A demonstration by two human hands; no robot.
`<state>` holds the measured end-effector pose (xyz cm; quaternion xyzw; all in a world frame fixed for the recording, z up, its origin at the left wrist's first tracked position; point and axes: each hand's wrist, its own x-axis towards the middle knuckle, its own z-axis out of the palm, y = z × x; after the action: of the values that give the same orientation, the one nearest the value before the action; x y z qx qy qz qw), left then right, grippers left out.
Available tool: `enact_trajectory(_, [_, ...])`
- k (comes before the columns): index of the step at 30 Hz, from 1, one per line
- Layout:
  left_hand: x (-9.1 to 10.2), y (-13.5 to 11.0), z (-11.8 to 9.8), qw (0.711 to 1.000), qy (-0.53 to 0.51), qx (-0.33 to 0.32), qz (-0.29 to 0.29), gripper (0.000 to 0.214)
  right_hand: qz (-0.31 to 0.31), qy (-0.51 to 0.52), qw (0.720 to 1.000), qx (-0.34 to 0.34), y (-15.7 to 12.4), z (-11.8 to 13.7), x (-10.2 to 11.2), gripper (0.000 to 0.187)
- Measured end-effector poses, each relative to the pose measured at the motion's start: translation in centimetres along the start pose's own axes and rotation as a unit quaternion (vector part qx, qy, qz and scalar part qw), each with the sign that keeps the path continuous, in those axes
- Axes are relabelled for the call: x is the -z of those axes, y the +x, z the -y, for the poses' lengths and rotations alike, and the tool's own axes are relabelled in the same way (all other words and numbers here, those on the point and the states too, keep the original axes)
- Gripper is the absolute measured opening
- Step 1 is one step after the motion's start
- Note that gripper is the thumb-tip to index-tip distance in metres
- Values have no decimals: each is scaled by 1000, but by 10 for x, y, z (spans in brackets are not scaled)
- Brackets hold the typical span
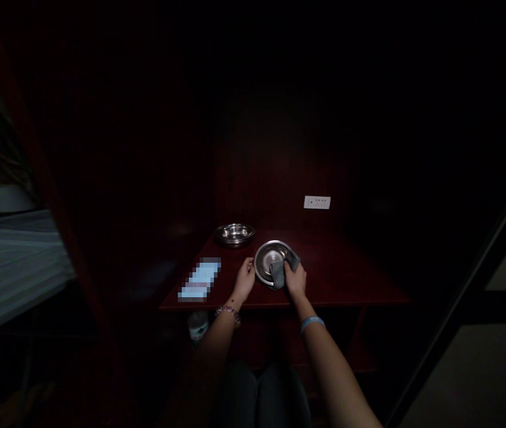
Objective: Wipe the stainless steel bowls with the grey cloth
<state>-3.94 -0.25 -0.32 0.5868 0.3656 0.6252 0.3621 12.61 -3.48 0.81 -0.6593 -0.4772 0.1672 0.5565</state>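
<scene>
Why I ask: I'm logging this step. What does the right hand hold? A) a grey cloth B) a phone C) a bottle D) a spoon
A: the right hand grips a grey cloth against the steel dish.

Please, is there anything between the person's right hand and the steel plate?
Yes: a gray cloth lies between the right hand and the steel plate, over the plate's rim. Nothing visible separates the left hand from that plate.
</scene>
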Motion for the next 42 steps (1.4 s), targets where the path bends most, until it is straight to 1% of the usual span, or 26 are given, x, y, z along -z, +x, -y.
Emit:
enact_trajectory(10, [0, -1, -2, 1000, -13, 13, 10, 12, 3, 1, 1000, -2, 3, -3, -2, 40])
enact_trajectory(21, [0, -1, -1, 1000, -11, 8, 19, 10, -1, 12, 1000, -9, 1, -1, -2, 39])
enact_trajectory(35, [-1, -1, -3, 1000, -19, 13, 18, 10, 1, 0, 1000, -8, 1, 1, -1, 38])
enact_trajectory(42, [0, 0, 0, 1000, -9, 11, 14, 11, 6, 1, 1000, -7, 3, -1, -1, 39])
